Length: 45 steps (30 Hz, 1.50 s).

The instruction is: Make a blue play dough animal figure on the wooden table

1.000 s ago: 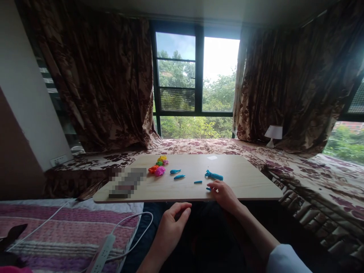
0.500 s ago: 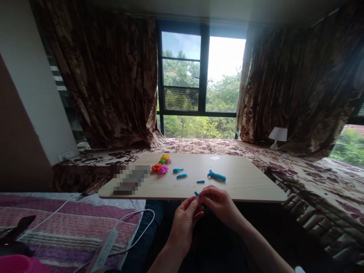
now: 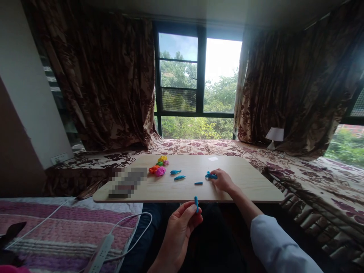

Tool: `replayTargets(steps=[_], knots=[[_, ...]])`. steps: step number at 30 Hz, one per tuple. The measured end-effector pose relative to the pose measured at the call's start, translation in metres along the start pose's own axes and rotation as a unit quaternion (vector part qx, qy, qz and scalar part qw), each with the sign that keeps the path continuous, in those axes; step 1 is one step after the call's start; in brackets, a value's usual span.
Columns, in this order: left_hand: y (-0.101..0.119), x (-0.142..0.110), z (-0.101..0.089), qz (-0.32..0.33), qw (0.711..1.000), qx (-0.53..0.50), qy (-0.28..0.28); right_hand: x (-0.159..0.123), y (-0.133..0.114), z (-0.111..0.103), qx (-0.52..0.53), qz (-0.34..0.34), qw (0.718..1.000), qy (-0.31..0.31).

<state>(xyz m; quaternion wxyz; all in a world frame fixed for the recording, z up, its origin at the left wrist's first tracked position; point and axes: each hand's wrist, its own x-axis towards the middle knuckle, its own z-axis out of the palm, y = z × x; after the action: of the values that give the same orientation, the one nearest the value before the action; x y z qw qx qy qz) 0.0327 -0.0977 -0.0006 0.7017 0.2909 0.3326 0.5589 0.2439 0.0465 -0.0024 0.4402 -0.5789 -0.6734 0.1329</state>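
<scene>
My left hand [image 3: 182, 223] is in front of the table's near edge, pinching a short roll of blue modelling clay [image 3: 196, 203] upright between thumb and fingertips. Over the table, my right hand [image 3: 222, 181] has its fingers closed around the larger lump of blue modelling clay [image 3: 211, 175], whose right part is hidden. A thin blue clay stick [image 3: 198, 183] lies just left of that lump. Farther left are two pointed blue clay pieces [image 3: 179, 178], apart from each other.
Lumps of orange [image 3: 154, 169], pink, green and yellow clay are clustered on the light wooden table [image 3: 241, 193]. A pixelated patch [image 3: 127, 182] covers the table's left end. A power strip [image 3: 101, 252] with a white cable rests at lower left; a lamp [image 3: 274, 135] stands back right.
My right hand has left the small clay roll and moved forward and right onto the larger blue lump. The roll, now upright, stays in my left hand. The view has shifted slightly.
</scene>
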Motion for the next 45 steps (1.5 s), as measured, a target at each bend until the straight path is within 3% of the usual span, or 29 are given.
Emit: replayTargets(steps=[6,11,14,17,21,28,36,40,45], knots=[[0.012,-0.011,0.007,-0.027,0.999,-0.030,-0.010,-0.005,-0.001,-0.002,0.100,0.050,0.994,-0.009],[0.016,-0.017,0.008,-0.033,0.999,-0.024,0.004,-0.032,-0.034,-0.016,0.243,0.059,0.967,-0.043],[0.017,-0.021,0.008,0.027,0.999,0.042,0.021,-0.061,-0.067,-0.023,0.310,0.051,0.947,-0.064],[0.020,-0.028,0.011,0.103,0.987,0.115,0.035,-0.091,-0.098,-0.031,0.416,0.044,0.905,-0.078],[0.024,-0.038,0.016,0.143,0.975,0.161,0.060,-0.116,-0.124,-0.038,0.411,0.048,0.907,-0.077],[0.025,-0.039,0.019,0.155,0.971,0.173,0.062,-0.123,-0.142,-0.036,0.372,0.029,0.924,-0.085],[0.025,-0.039,0.018,0.151,0.973,0.166,0.055,-0.126,-0.146,-0.033,0.377,0.005,0.920,-0.104],[0.024,-0.039,0.016,0.132,0.979,0.156,0.023,-0.128,-0.145,-0.032,0.383,0.003,0.917,-0.114],[0.023,-0.038,0.017,0.124,0.985,0.110,0.038,-0.129,-0.144,-0.030,0.404,0.000,0.908,-0.113]])
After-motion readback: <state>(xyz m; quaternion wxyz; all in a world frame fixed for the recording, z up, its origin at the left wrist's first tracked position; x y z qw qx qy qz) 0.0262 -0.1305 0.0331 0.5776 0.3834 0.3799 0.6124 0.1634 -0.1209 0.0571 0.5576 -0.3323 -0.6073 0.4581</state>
